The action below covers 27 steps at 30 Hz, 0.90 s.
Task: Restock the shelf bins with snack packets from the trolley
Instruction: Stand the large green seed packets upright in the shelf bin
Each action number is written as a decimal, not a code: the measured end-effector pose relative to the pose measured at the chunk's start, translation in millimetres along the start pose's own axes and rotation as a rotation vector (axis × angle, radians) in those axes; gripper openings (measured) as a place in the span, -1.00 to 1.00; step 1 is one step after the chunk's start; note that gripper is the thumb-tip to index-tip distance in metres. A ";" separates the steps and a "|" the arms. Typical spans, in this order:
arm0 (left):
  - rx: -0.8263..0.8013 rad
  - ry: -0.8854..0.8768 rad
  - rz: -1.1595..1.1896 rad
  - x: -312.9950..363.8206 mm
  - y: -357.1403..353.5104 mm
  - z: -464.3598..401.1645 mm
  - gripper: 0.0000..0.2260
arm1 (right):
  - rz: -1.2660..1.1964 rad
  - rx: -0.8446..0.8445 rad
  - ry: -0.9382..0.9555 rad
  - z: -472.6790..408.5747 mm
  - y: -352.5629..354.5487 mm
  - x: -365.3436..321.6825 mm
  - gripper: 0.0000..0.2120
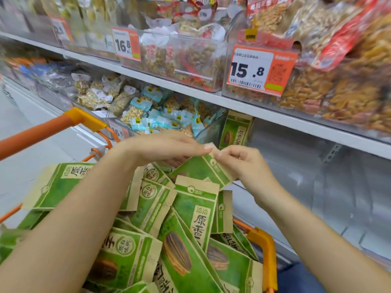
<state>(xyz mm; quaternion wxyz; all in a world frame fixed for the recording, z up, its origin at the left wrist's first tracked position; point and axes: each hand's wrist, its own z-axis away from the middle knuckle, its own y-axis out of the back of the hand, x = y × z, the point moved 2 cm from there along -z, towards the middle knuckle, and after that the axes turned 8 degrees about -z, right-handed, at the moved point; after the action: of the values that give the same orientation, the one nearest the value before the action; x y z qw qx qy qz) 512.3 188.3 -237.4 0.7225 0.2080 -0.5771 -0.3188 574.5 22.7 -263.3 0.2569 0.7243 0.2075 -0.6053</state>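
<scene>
Both hands meet on one green-and-kraft snack packet point(203, 168) held above the trolley load. The left hand point(169, 148) pinches the packet's pale top edge between curled fingertips and thumb; the right hand point(239, 163) pinches the same edge from the opposite side, so each grip is closed on the packet. The packet hangs tilted, its lower end reaching toward the heap below.

Beneath the forearms lies a loose pile of identical packets point(194, 210), filling the orange-framed trolley point(264, 244). Their printed faces show a striped sunflower seed, large Chinese characters reading 原香, and a round seal; the smaller print is too blurred to read. The trolley's orange handle point(42, 132) crosses at upper left.

One matching packet point(234, 132) stands upright in the clear shelf bin point(285, 157) just beyond the hands, on the lower shelf. To its left, a bin holds small pale-blue nut packets point(160, 117), with a partly hidden price tag showing "16".

On the upper shelf point(232, 102), clear bins carry bagged snacks. An orange-and-white price label point(260, 69) reads "15.8", with a barcode and QR code; another label point(126, 45) further left reads "16.8".
</scene>
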 end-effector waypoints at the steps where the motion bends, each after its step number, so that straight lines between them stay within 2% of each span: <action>1: 0.008 -0.027 -0.006 -2.6 -0.6 0.4 -0.69 | -0.014 0.040 0.023 -0.5 3.3 -1.9 -0.78; 3: 0.006 -0.039 0.003 -7.4 -2.8 -1.0 -0.70 | -0.032 0.104 0.072 -1.2 9.5 -6.7 -0.78; 6: 0.042 -0.059 0.126 -10.5 -7.1 -3.6 -0.60 | -0.089 0.194 0.117 -2.7 17.3 -13.5 -0.78; 8: 0.149 -0.093 0.208 -9.6 -9.1 -5.2 -0.56 | -0.190 0.230 0.047 -2.5 22.0 -13.5 -0.73; 9: 0.212 -0.101 0.259 -11.0 -9.0 -7.3 -0.56 | -0.229 0.223 -0.021 -2.5 24.0 -10.7 -0.64; 11: 0.327 -0.099 0.356 -14.4 -8.3 -12.3 -0.60 | -0.227 0.150 -0.145 -0.9 26.7 -3.2 -0.47; 12: 0.365 -0.096 0.395 -14.8 -9.3 -14.1 -0.63 | -0.222 0.092 -0.187 0.8 26.1 0.6 -0.44; 15: 0.416 -0.085 0.438 -13.2 -16.5 -21.7 -0.70 | -0.198 -0.036 -0.223 2.4 23.1 10.2 -0.59; 18: 0.417 -0.077 0.437 -11.0 -25.7 -31.3 -0.61 | -0.183 -0.016 -0.234 -2.2 25.4 17.5 -0.75; 20: 0.518 -0.071 0.224 -13.9 -26.4 -38.9 -0.44 | -0.233 0.021 -0.269 -7.7 30.1 24.5 -0.79; 23: 0.624 -0.015 -0.298 -16.8 -27.2 -42.5 -0.48 | -0.395 0.116 -0.369 -17.6 42.9 35.6 -0.83; 27: 0.353 0.168 -0.651 -26.5 -43.6 -52.9 -0.37 | -0.443 0.256 -0.428 -37.6 65.6 49.3 -0.92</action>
<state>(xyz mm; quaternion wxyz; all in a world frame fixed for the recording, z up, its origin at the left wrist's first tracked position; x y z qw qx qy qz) 550.3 172.3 -298.1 0.5813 0.5273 -0.4656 -0.4090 652.6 -5.7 -298.8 0.0637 0.5445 0.2233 -0.8060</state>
